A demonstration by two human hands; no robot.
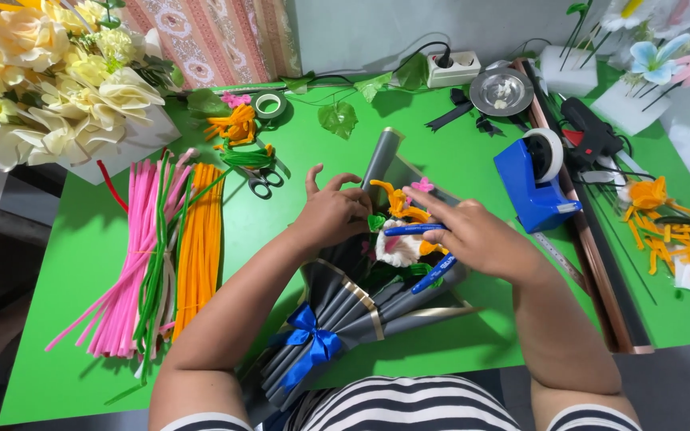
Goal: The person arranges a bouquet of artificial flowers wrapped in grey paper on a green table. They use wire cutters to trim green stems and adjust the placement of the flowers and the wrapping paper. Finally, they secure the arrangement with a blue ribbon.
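The person wears a short-sleeved top with black and white stripes running across; the sleeve hems end at the upper arms. Both forearms are bare, and so are both hands [333, 214], with no rings, watch or gloves showing.

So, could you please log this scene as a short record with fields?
surface: green table
left hand: on the bouquet, grey wrap, blue bow
right hand: holds blue stems at the flowers
left of hands: pink, green and orange pipe cleaners, scissors
right of hands: blue tape dispenser, glue gun
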